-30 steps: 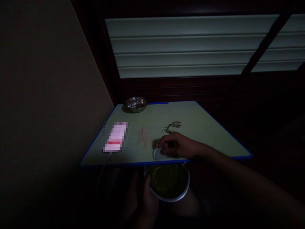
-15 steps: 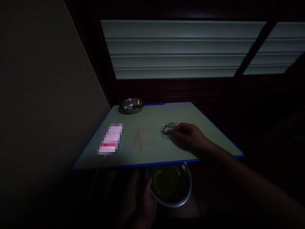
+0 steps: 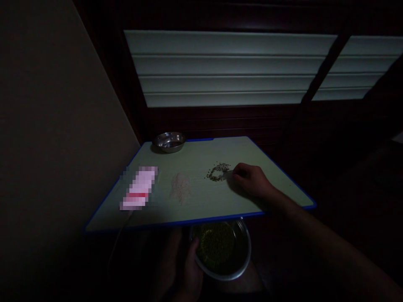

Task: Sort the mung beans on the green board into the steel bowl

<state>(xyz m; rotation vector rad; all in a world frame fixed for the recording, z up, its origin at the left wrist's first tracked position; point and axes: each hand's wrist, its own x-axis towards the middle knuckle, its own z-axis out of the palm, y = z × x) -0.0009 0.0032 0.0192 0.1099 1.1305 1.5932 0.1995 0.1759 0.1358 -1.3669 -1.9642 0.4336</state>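
My right hand (image 3: 252,179) is closed in a pinch on a small pale flat tool (image 3: 227,174), its exact kind too dim to make out. The tool's tip touches the right side of a loose ring of dark grains (image 3: 215,173) on the pale green board (image 3: 233,203). Below the board's near edge, my left hand (image 3: 192,268) grips the left rim of a metal bowl (image 3: 234,274), thumb over the edge. Small greenish grains (image 3: 217,245) fill much of that bowl. Left of the dark grains lies a thin patch of pale pinkish grains (image 3: 181,187).
A shallow metal bowl (image 3: 170,142) stands at the board's far left corner. A blurred-out pink, phone-shaped item (image 3: 139,188) lies at the left with a cable (image 3: 116,245) hanging over the edge. A wall rises on the left, a slatted panel (image 3: 226,67) behind.
The tool in my right hand has gone from the near side of the dark grains to their right side. My left hand still holds the bowl. The whole view has shifted slightly.
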